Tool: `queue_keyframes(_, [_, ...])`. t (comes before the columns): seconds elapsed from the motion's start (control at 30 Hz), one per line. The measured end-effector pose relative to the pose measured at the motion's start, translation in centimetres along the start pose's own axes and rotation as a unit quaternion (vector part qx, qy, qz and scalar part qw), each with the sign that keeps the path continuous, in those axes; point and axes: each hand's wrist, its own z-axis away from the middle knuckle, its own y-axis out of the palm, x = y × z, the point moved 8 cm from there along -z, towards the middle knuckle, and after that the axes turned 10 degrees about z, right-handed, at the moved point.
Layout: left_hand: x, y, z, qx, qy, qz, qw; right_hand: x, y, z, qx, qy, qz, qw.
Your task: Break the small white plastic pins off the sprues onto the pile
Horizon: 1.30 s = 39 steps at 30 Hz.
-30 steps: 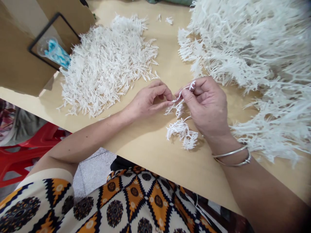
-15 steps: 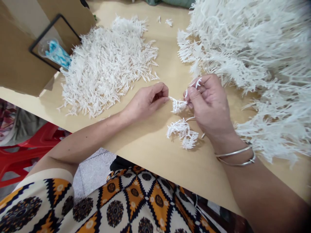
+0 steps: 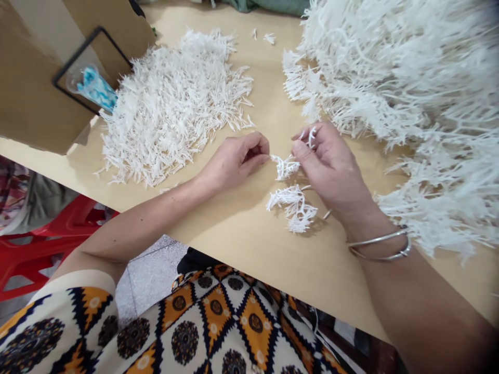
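Between thumb and fingertips my left hand [image 3: 241,158] pinches the end of a white branched plastic sprig [image 3: 286,167], whose tufted part hangs toward the right. Just right of it, my right hand [image 3: 327,163] is closed, its thumb and index finger pinching a thin white plastic strand [image 3: 312,136] that pokes up above the fingers. Whether that strand joins the sprig I cannot tell. Below the hands a small white tuft [image 3: 294,206] lies on the table, with a short white stem piece [image 3: 327,214] near my right wrist.
A wide heap of short white plastic sprigs [image 3: 175,104] lies to the left. At the right is a larger pile of long white branched strands [image 3: 401,88]. A cardboard box [image 3: 35,104] stands at the far left, holding a clear cup [image 3: 93,87] with blue-and-white contents in a black frame.
My right hand has moved slightly left and its fingers have shifted around the white strand. My left hand keeps its pinch in nearly the same place.
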Motion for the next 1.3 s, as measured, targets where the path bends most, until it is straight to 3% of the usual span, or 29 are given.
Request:
queue_keyframes(0.13, [-0.2, -0.1, -0.1, -0.003, 0.014, -0.007, 1.0, 0.6, 0.7, 0.5, 0.059, 0.019, 0.032, 0.998])
queue_keyframes(0.23, [0.1, 0.3, -0.2, 0.043, 0.003, -0.027, 0.999, 1.4, 0.9, 0.4, 0.066, -0.007, 0.096, 0.993])
queue_keyframes(0.37, [-0.2, 0.9, 0.0, 0.108, -0.005, 0.007, 0.994, 1.5, 0.0, -0.4, 0.01, -0.068, 0.191, 0.979])
queue_keyframes(0.47, [-0.9, 1.5, 0.5, 0.139, -0.004, 0.071, 0.988, -0.2, -2.2, -1.1, -0.071, -0.04, 0.197, 0.977])
queue_keyframes(0.53, [-0.7, 0.6, 0.3, 0.079, 0.004, 0.063, 0.995, -1.5, -3.1, -1.3, -0.09, 0.001, 0.139, 0.986])
queue_keyframes(0.6, [0.1, -1.8, -0.1, -0.044, 0.02, 0.026, 0.998, -2.2, -3.4, -1.2, -0.084, 0.038, 0.066, 0.994])
queue_keyframes(0.7, [1.0, -5.6, 0.1, -0.227, 0.085, -0.063, 0.968, -1.9, -2.7, -0.8, -0.066, 0.07, -0.002, 0.995])
queue_keyframes(0.77, [0.6, -6.6, 0.4, -0.27, 0.139, -0.135, 0.943, -1.3, -2.1, -0.6, -0.057, 0.08, -0.03, 0.995])
queue_keyframes(0.83, [0.4, -5.9, 0.2, -0.228, 0.146, -0.164, 0.949, -0.8, -1.4, -0.4, -0.051, 0.08, -0.056, 0.994])
queue_keyframes(0.93, [-0.1, -2.9, -0.2, -0.092, 0.105, -0.133, 0.981, -0.2, -0.6, -0.2, -0.041, 0.065, -0.076, 0.994])
queue_keyframes(1.03, [-0.9, -0.4, -0.1, -0.008, 0.096, -0.096, 0.991, 0.0, 0.0, 0.0, -0.029, 0.049, -0.07, 0.996])
queue_keyframes(1.13, [-1.1, 0.5, -0.1, 0.016, 0.109, -0.076, 0.991, 0.0, 0.2, 0.1, -0.028, 0.041, -0.053, 0.997])
queue_keyframes(1.3, [-0.9, 0.1, -0.3, 0.014, 0.105, -0.037, 0.994, 0.2, 0.3, 0.0, -0.013, 0.038, -0.028, 0.999])
